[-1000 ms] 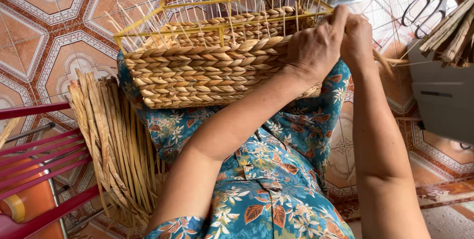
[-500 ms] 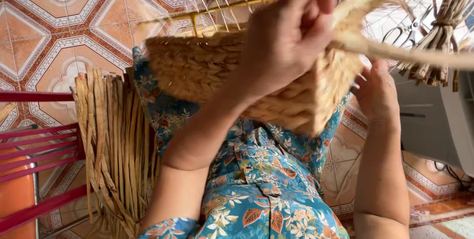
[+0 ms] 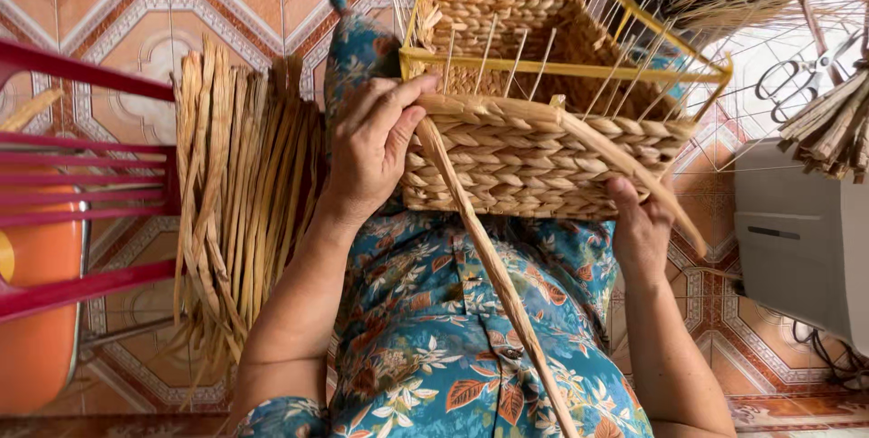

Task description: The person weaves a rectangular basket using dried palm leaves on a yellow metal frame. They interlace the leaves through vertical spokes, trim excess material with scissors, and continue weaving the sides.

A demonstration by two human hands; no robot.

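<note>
We rest the half-woven basket (image 3: pixel 534 144) on our lap at upper centre, its braid nearly up to the yellow frame (image 3: pixel 561 67). Our left hand (image 3: pixel 376 144) pinches the loose strand (image 3: pixel 489 266); our right hand (image 3: pixel 638 221) cups the basket's lower corner, with bare wire spokes (image 3: pixel 507 62) left to cover.

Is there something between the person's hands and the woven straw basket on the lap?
Nothing visible. The left hand grips the rectangular woven straw basket at its near left corner, pinching a long loose straw strand. The right hand holds the lower right corner directly.
</note>
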